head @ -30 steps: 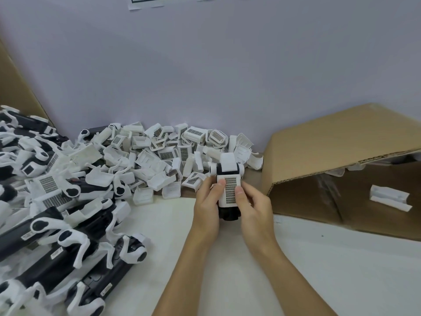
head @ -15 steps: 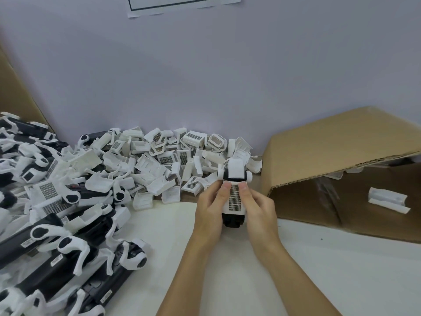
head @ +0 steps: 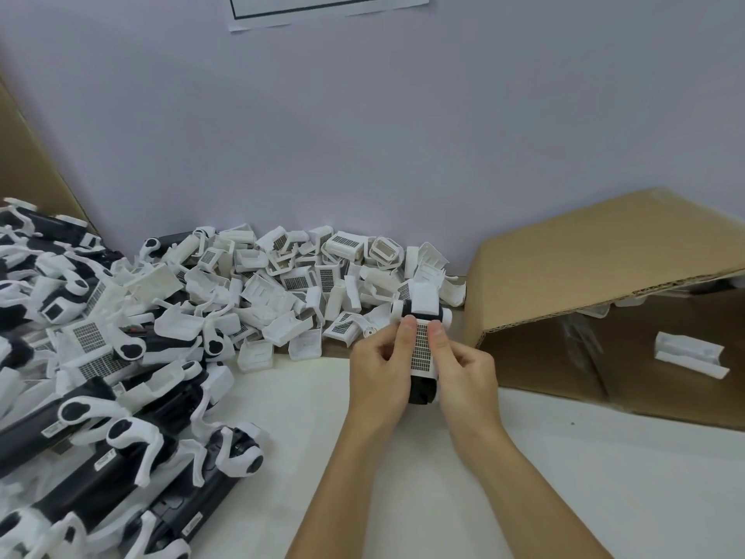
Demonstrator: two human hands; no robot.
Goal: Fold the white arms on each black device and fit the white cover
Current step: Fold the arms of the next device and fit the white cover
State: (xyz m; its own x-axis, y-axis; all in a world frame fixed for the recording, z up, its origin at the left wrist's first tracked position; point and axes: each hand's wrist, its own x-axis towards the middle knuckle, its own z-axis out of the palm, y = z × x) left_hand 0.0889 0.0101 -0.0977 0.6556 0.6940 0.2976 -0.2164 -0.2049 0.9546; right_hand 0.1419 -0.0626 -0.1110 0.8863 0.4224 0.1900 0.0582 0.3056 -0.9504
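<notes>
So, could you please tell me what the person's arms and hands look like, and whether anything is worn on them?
Both forearms are bare up to the frame's lower edge: no sleeves show. The left hand and right hand wear no gloves, and no rings, watch or bracelet can be seen. The fingernails look short and unpainted.

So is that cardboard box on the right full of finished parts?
No, the cardboard box lies on its side and only one white part shows inside it.

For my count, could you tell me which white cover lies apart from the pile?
The lone white cover inside the cardboard box on the right.
</notes>
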